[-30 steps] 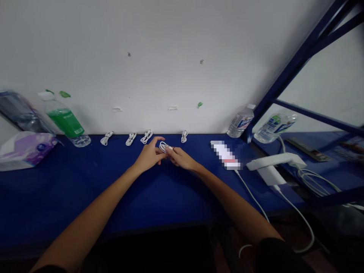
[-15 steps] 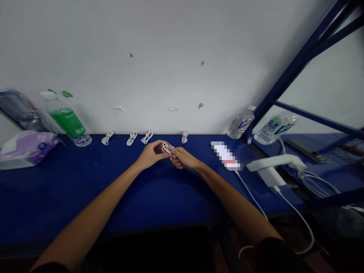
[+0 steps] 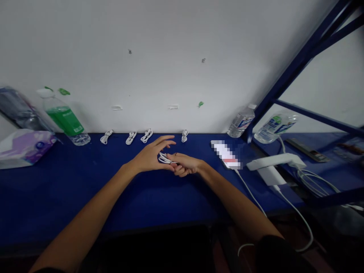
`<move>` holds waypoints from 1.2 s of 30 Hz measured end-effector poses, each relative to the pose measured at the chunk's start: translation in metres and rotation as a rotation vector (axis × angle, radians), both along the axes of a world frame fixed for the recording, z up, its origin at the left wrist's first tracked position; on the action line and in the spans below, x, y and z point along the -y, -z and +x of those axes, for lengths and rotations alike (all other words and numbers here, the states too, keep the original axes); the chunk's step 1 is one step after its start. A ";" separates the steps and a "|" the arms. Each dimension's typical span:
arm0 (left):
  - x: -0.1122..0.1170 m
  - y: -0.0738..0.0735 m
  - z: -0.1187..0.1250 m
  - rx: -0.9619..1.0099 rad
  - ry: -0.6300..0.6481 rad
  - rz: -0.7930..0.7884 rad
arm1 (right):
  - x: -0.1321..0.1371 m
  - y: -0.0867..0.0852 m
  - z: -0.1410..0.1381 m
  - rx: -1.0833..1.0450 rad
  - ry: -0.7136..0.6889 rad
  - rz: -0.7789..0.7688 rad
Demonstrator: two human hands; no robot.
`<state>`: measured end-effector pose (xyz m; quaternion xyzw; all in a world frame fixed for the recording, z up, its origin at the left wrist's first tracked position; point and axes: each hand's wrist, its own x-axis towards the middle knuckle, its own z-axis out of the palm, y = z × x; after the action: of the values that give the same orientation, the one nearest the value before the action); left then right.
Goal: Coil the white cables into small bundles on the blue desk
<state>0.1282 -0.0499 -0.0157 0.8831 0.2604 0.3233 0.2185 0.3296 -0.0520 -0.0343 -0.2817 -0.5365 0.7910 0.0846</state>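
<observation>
A coiled white cable [image 3: 163,158] is pinched in my right hand [image 3: 184,163], its loops sticking out to the left above the blue table [image 3: 159,204]. My left hand [image 3: 150,153] curves around those loops with its fingers spread apart and the thumb below, close to the coil; whether the thumb touches it I cannot tell. Behind my hands, along the wall, lie more bundled white cables: one coil [image 3: 106,137] at the left, a second coil [image 3: 131,138], a third coil [image 3: 146,135] just beyond my left hand, and another coil [image 3: 184,135] to the right.
A bottle with a green label [image 3: 66,119] and a purple tissue pack [image 3: 27,148] stand at the left. To the right are a phone [image 3: 226,154] on a charging cable, a clear bottle [image 3: 241,121], a white power strip [image 3: 275,162] and a blue metal frame [image 3: 295,68].
My left hand's fingers have opened and lifted away from the coil. My right hand, still gripping the cable, has come slightly down toward me.
</observation>
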 end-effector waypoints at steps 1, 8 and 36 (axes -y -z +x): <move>-0.003 0.003 -0.002 -0.015 -0.003 -0.001 | 0.000 0.000 0.000 0.001 -0.001 -0.014; -0.016 0.013 -0.007 0.061 0.011 -0.112 | 0.001 -0.007 0.001 -0.073 0.002 -0.053; -0.003 -0.002 0.000 0.110 0.115 -0.209 | -0.005 -0.001 0.004 -0.064 -0.099 -0.140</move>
<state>0.1279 -0.0467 -0.0140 0.8500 0.2289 0.3293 0.3414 0.3337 -0.0467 -0.0337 -0.2345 -0.4904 0.8383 0.0428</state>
